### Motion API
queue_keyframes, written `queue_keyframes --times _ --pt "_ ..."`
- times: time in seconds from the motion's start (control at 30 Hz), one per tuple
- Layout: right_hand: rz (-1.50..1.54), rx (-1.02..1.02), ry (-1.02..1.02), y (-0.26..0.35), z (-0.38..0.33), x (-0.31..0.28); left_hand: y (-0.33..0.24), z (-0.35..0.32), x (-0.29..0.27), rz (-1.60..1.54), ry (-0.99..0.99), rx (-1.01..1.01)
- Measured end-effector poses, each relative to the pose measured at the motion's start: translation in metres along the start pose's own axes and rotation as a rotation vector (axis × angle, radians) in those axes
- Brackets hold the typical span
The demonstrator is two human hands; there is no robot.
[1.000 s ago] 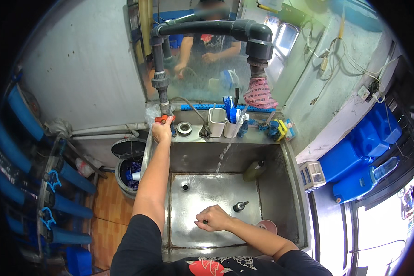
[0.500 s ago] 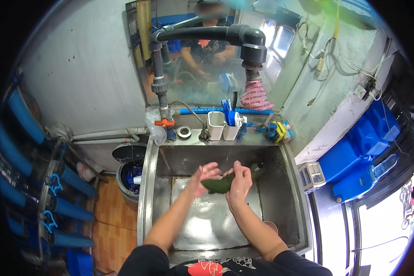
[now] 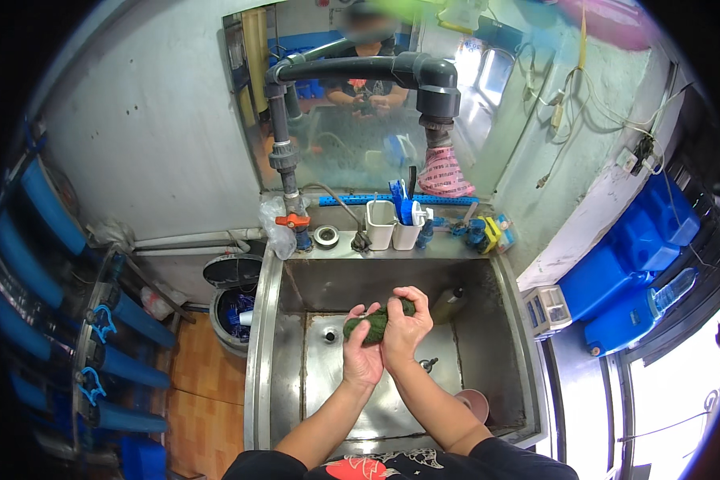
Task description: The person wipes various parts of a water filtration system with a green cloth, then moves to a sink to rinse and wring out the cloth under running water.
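Over the steel sink (image 3: 264,336) both my hands clasp a dark green scouring pad (image 3: 374,322). My left hand (image 3: 361,352) cups it from below and the left. My right hand (image 3: 409,324) wraps over its right end. The pad is held above the sink floor, near the drain (image 3: 329,336). A grey pipe with a red-handled valve (image 3: 294,221) stands at the sink's back left corner, apart from both hands.
White cups with blue brushes (image 3: 398,220) sit on the back ledge under a mirror (image 3: 336,104). A bottle (image 3: 448,304) leans in the sink's right corner, a pink cup (image 3: 476,402) lies front right. A bin (image 3: 232,308) and blue filter housings (image 3: 132,320) stand left, blue jugs (image 3: 640,264) right.
My left hand left the red valve and came down into the sink. Both hands closed on the green pad and drew a little nearer to me.
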State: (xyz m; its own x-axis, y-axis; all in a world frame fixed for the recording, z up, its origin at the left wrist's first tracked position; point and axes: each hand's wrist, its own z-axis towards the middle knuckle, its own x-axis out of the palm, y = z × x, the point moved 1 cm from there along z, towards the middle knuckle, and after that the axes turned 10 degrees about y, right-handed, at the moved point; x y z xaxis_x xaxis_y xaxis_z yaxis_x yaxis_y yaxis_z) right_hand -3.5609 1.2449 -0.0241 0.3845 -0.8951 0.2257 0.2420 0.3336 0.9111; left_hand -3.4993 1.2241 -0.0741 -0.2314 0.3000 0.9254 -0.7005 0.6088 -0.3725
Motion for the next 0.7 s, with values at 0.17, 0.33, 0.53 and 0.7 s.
queue_keyframes --times 0.17,0.33,0.53,0.7 --pt "-0.155 -0.465 0.350 0.016 -0.030 -0.004 -0.025 0.026 -0.012 -0.001 -0.066 -0.225" --pt "-0.291 -0.983 1.143 0.006 -0.050 -0.030 -0.036 0.031 -0.025 0.215 0.392 -1.099" --pt "-0.599 -1.100 1.731 -0.032 -0.099 -0.055 0.001 0.009 -0.042 0.925 0.675 -1.506" --pt "-0.752 -0.982 2.073 -0.082 -0.131 -0.056 0.041 -0.011 -0.087 1.477 0.799 -1.443"
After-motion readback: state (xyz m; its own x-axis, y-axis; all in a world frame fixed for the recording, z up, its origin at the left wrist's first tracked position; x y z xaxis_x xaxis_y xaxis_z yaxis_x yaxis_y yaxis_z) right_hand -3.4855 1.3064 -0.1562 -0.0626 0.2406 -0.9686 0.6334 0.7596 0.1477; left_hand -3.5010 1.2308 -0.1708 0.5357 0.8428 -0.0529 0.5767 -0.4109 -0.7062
